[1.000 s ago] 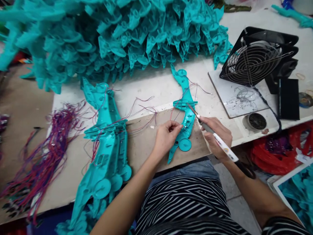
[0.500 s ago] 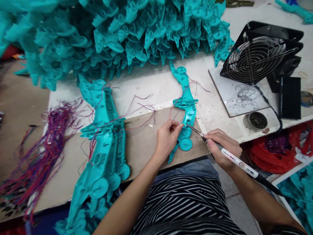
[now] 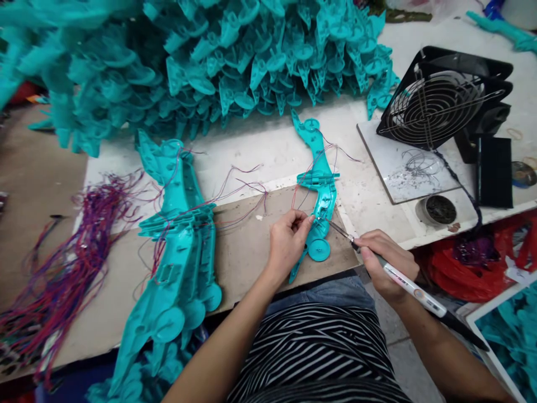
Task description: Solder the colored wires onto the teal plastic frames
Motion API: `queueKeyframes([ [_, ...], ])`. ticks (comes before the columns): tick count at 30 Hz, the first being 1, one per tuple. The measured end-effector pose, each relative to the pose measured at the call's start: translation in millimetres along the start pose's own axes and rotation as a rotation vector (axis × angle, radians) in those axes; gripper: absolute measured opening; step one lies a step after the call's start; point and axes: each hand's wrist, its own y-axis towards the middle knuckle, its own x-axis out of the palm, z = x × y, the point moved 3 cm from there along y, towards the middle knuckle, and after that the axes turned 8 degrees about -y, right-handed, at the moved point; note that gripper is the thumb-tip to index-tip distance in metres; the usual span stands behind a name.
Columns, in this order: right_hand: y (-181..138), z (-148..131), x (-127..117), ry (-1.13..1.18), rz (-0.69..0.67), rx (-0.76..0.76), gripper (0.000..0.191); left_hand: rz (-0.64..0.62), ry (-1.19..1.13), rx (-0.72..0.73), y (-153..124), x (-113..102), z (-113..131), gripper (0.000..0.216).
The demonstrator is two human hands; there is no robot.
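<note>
A teal bow-shaped plastic half-shell (image 3: 322, 168) lies on the table before me, thin red and dark wires (image 3: 312, 162) running along it. My left hand (image 3: 291, 235) is closed in a pinch at the shell's lower left edge; whatever sits between the fingertips is too small to make out. In my right hand (image 3: 388, 263) is a soldering iron (image 3: 413, 288) with a white and black handle, held like a pen. Its metal tip points left at the lower part of the shell, close to a small shiny spot by my left fingertips.
Stacked teal shells (image 3: 176, 224) with wires stand at left, beside a bundle of red and purple wires (image 3: 79, 252). A large teal pile (image 3: 235, 61) fills the back. At right are a black fan (image 3: 436, 101), a white board (image 3: 415, 173) with solder wire, and a small round tin (image 3: 438, 210).
The soldering iron's tip has drawn back slightly to the right from the shiny spot, my right hand moving with it. My left hand keeps its pinch in nearly the same place.
</note>
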Motion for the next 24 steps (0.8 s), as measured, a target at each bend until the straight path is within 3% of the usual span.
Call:
queueKeyframes([
  [24, -3.6, 2.3, 11.7, -0.041, -0.044, -0.136, 0.031, 0.013, 0.017, 0.01, -0.5, -1.0, -5.1, 0.024],
])
